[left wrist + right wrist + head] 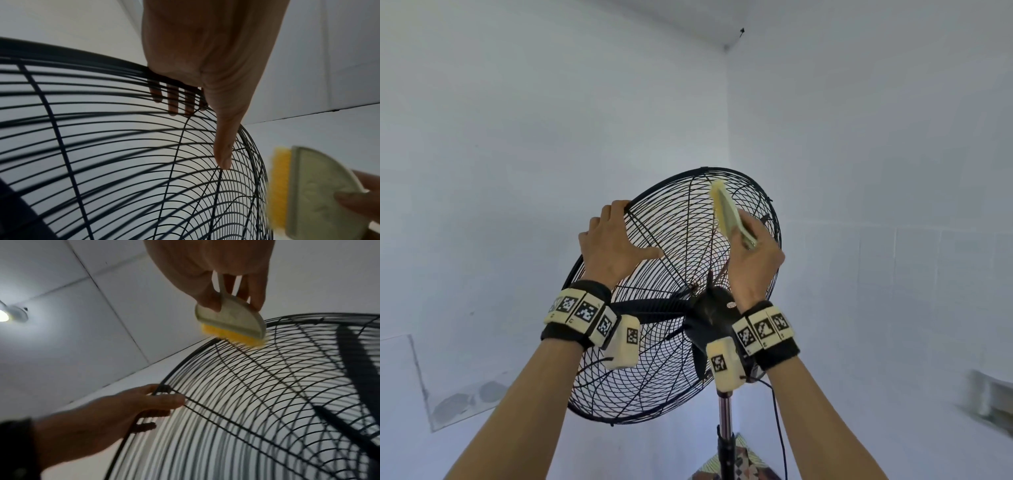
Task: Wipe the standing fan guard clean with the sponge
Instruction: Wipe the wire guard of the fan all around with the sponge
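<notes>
The left hand (616, 240) grips the rim of the black wire fan guard (671, 342), fingers curled over the edge and thumb laid along the wires, bracing it. To its right, the right hand (753, 263) pinches the pale plastic handle of the sponge (729, 212), whose yellow face touches the guard's upper wires just beyond the fingertips. The sponge looks light and soft against stiff, springy wire, so the rigid handle seems the best hold, while the tilting guard probably needs steadying at its rim.

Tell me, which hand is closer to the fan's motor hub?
Right. The right hand holds the sponge just above the motor hub; the left hand holds the guard's outer rim, farther away.
</notes>
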Motion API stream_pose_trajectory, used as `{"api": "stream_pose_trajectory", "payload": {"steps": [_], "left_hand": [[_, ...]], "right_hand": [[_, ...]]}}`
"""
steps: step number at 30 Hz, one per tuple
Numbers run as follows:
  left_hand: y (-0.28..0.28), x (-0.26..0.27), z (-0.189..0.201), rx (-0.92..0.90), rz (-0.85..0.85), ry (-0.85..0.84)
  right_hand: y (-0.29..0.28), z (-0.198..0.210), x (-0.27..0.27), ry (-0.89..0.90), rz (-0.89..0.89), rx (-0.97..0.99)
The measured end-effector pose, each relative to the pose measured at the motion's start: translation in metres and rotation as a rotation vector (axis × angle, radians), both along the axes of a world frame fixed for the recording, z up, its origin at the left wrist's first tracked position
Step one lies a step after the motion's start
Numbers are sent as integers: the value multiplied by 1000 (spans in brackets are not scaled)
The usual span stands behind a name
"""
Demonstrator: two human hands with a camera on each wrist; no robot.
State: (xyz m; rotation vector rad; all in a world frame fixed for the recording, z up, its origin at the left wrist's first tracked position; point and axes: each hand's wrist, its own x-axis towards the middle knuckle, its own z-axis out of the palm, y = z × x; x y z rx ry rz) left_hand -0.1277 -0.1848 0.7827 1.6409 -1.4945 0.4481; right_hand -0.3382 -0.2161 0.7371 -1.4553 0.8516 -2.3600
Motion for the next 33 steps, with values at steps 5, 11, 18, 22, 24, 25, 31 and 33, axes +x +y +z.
{"api": "stream_pose_trajectory", "payload": {"steps": [5, 11, 18, 22, 24, 25, 31, 33], "left_hand": [[-2, 7, -1, -6, -1, 27], [0, 4, 2, 12, 0, 13], [-1, 8, -1, -1, -1, 18], [-2, 10, 0, -5, -5, 5], [-2, 6, 2, -1, -18, -12], [-3, 5, 3, 0, -26, -19], [-14, 14, 8, 20, -51, 13], [-16, 16, 8, 25, -54, 15]], "right_hand": [[7, -31, 31, 263, 41, -8], [8, -35, 20, 160, 138, -16], [9, -42, 39, 264, 68, -8], [14, -50, 33, 330, 180, -28], [1, -41, 22, 158, 62, 2], [-6, -36, 18, 85, -13, 21], [4, -49, 34, 346, 110, 14], [8, -54, 31, 372, 172, 30]]}}
